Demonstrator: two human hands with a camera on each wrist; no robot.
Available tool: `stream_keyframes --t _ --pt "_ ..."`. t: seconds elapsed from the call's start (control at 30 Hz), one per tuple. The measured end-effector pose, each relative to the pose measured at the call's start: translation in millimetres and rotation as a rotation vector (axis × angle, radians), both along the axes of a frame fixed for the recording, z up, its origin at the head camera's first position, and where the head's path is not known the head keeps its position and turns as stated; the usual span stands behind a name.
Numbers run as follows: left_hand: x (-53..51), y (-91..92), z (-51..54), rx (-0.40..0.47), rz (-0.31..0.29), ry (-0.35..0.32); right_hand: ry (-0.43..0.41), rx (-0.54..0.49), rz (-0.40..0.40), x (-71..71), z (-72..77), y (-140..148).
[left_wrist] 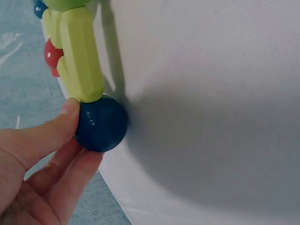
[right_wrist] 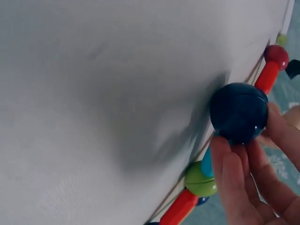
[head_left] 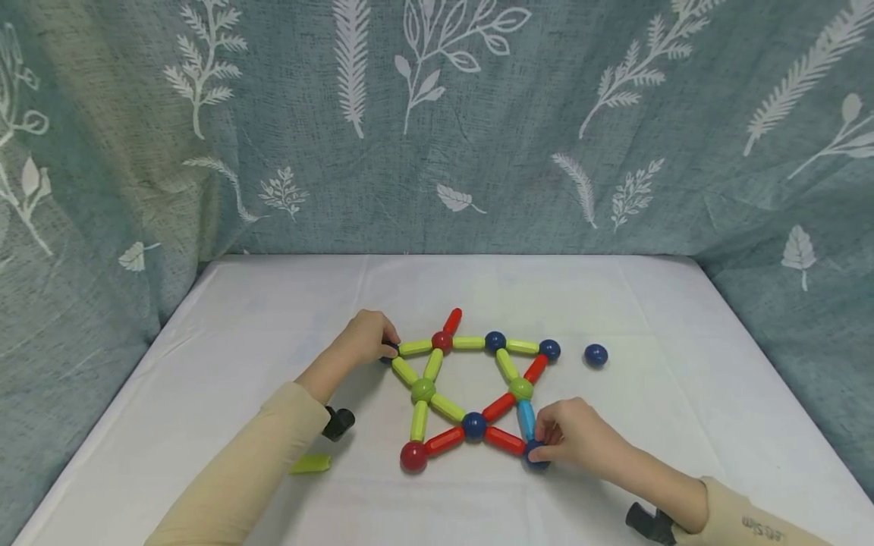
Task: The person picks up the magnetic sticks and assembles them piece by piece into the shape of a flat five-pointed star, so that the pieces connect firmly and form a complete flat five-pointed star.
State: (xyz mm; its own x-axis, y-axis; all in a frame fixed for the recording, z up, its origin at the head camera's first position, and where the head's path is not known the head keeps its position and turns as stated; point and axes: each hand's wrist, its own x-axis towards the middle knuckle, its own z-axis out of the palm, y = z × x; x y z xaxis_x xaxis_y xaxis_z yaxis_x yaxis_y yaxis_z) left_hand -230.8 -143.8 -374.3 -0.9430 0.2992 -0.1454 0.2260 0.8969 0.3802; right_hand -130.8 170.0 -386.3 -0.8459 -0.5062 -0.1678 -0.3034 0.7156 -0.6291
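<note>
A flat, star-like figure of toy balls and rods spans the middle of the table in the head view. My left hand [head_left: 369, 337] pinches the dark blue ball [left_wrist: 101, 123] at its far left corner, where yellow-green rods [left_wrist: 82, 54] join. At the near right corner, my right hand [head_left: 573, 434] grips another dark blue ball [right_wrist: 239, 112] between thumb and fingers. A light blue rod [head_left: 526, 420] and a red rod [head_left: 505, 440] meet that ball. The near left corner is a red ball [head_left: 413, 456]. From the far red ball [head_left: 442, 342] a red rod [head_left: 453, 321] sticks outward.
A loose dark blue ball [head_left: 596, 356] lies right of the figure. Beside the left sleeve is a loose yellow-green rod [head_left: 310, 464], partly hidden. White cloth covers the table [head_left: 655, 303], and a patterned teal curtain [head_left: 478, 152] hangs behind it.
</note>
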Motion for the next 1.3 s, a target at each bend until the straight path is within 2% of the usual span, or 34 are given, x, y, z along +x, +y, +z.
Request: stream_keyframes --t 0.1,0.2,0.33,0.43,0.57,0.63,0.77,0.83,1.0,1.3 --pt "5.7 -3.9 -1.2 0.002 -0.016 0.000 0.002 0.056 -0.033 -0.5 3.4 -1" --pt "17.8 -9.5 -2.8 0.016 -0.039 0.002 0.007 0.122 -0.089 -4.3 6.3 2" --pt "43.0 -14.8 -3.9 0.037 -0.046 0.007 0.023 0.167 -0.135 -16.2 9.0 9" --pt "63.5 -14.7 -3.9 0.051 -0.042 0.022 0.051 0.162 -0.122 -29.2 10.3 15" --pt "87.0 -9.8 -3.4 0.076 -0.082 0.047 0.094 0.152 -0.093 -51.6 10.5 23" --pt "97.0 -5.8 -2.9 0.100 -0.091 0.021 0.105 0.156 -0.100 -64.2 10.1 25" --pt "113.8 3.1 -2.0 0.149 -0.096 -0.079 0.099 0.165 -0.128 -87.7 10.0 26" --pt "119.6 7.7 -2.0 0.163 -0.109 -0.107 0.084 0.167 -0.142 -97.5 9.9 26" --pt "126.5 16.3 -3.7 0.166 -0.153 -0.093 0.050 0.151 -0.173 -113.9 10.2 23" --pt "130.5 21.2 -4.6 0.131 -0.165 -0.034 0.026 0.151 -0.218 -122.3 8.0 22"
